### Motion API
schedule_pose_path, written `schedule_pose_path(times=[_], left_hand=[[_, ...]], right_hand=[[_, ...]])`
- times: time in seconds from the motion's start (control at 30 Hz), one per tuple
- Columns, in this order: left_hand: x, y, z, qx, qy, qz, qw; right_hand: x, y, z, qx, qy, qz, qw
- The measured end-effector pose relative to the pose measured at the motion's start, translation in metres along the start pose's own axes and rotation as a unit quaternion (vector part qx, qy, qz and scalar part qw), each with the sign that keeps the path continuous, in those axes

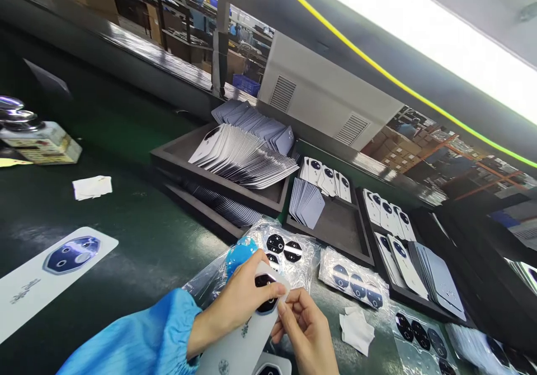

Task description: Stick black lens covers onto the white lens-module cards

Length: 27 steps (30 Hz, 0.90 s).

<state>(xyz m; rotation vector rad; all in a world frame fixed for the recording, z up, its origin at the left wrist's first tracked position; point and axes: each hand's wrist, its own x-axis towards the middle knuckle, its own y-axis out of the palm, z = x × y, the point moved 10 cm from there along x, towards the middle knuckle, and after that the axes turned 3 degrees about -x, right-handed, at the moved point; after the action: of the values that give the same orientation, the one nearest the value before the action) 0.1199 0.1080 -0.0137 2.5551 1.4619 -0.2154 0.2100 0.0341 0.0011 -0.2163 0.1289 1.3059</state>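
Observation:
My left hand (235, 296), in a blue sleeve, is closed round the upper end of a white phone back cover (239, 344), its thumb lying across the dark camera plate. At the cover's right edge, my right hand (308, 327) pinches with thumb and forefinger; whether a small piece is also between them is hidden. Below, partly out of frame, lies another white cover (282, 364). Just beyond my hands rests a clear plastic bag (308, 235) with round black camera plates (276, 243) and a blue object (240, 254).
Dark trays hold many covers (247, 156) and grey panels (307, 201). One cover (25, 291) lies left, near a white cloth (92, 187) and a metal-topped bottle (39, 140). Wrapped plates (356, 282), crumpled white cloth (356, 330) and loose plates (419, 333) lie right.

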Motion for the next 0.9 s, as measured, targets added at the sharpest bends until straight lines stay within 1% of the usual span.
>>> schedule_pose_path(times=[0.1,0.2,0.3,0.4,0.5,0.57,0.67,0.77,0.83,0.9], left_hand=[[-0.001,-0.003,-0.007,-0.014,0.025,-0.008,1.0],[-0.001,-0.002,-0.005,-0.037,0.013,0.001,0.999],[-0.002,0.004,-0.002,-0.074,-0.017,0.031,0.997],[-0.001,0.01,-0.004,-0.1,-0.036,0.075,0.992],[0.002,0.011,-0.01,-0.037,-0.035,0.125,0.991],[0.005,0.008,-0.014,0.015,-0.017,0.141,0.99],[0.011,0.002,-0.013,0.043,-0.004,0.13,0.991],[0.015,0.004,-0.009,0.051,-0.001,0.114,0.992],[0.016,0.008,-0.008,0.02,0.001,0.098,0.995],[0.015,0.013,-0.006,-0.045,-0.006,0.084,0.995]], right_hand=[[0.001,-0.002,0.003,-0.001,-0.005,-0.007,1.0],[0.004,-0.004,0.004,-0.01,-0.008,-0.007,1.0],[0.011,-0.001,0.002,-0.023,0.006,0.02,1.0],[0.018,0.0,-0.001,-0.034,0.027,0.039,0.998],[0.021,-0.007,0.0,-0.037,0.035,0.015,0.999],[0.021,-0.011,0.0,-0.036,0.04,-0.001,0.999],[0.02,-0.012,0.0,-0.037,0.043,-0.017,0.998],[0.021,-0.013,0.0,-0.034,0.039,-0.032,0.998],[0.023,-0.016,0.0,-0.028,0.04,-0.041,0.998],[0.026,-0.023,-0.001,-0.02,0.035,-0.059,0.997]])
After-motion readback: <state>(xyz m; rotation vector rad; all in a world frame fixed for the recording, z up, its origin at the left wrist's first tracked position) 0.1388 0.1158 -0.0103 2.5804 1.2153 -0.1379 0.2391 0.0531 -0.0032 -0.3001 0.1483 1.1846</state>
